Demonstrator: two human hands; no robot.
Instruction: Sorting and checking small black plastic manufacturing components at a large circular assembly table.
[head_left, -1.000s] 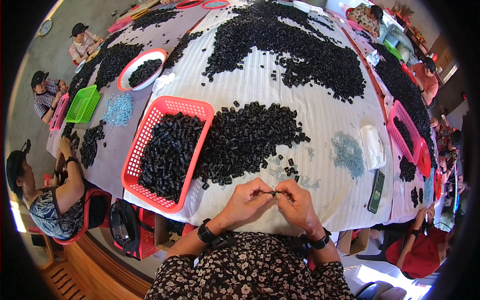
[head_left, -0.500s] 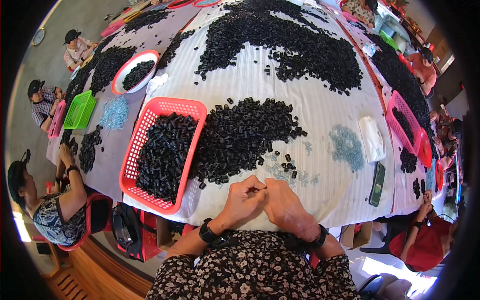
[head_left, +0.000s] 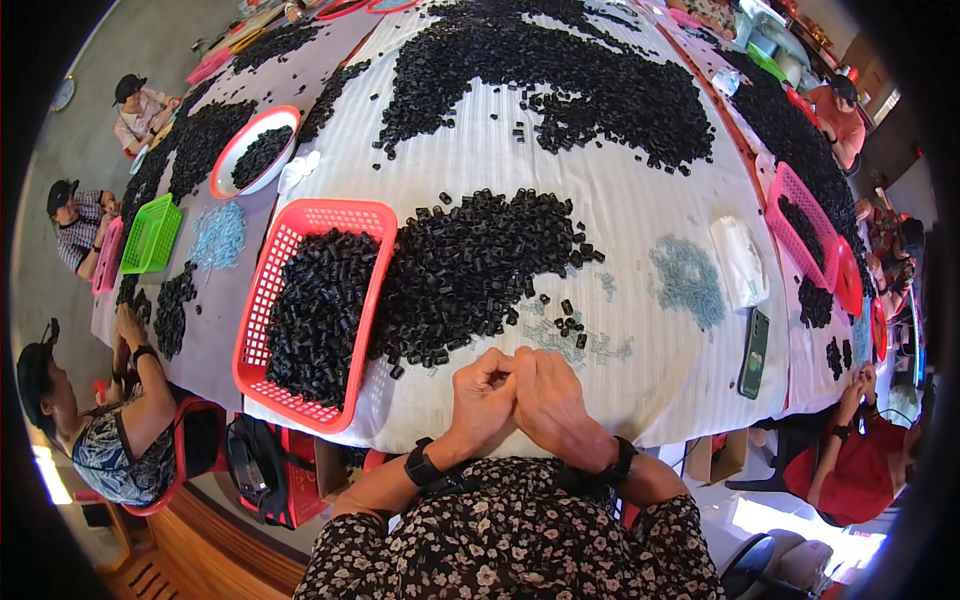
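My left hand (head_left: 482, 402) and my right hand (head_left: 552, 395) meet above the near edge of the white-covered table (head_left: 640, 400). Fingers on both are curled in and pressed together at the tips; whatever they pinch is hidden. Just beyond them lie a few loose black cylindrical pieces (head_left: 569, 326) and a scatter of small clear pieces (head_left: 590, 347). A large heap of the same black pieces (head_left: 480, 260) spreads farther back. Left of it stands a red plastic basket (head_left: 258, 320), filled with black pieces. To the right is a pile of small bluish clear pieces (head_left: 687, 280).
A white packet (head_left: 738, 262) and a dark phone (head_left: 754, 353) lie at the right. A bigger black heap (head_left: 600, 90) covers the far table. A white basin (head_left: 225, 165) and green basket (head_left: 152, 233) stand left. Other people sit along both sides, including one at near left (head_left: 120, 450).
My hands stay together, with the fingers turned slightly and the right hand shifted a little left. The whole view has shifted slightly. The basket and heaps look unchanged.
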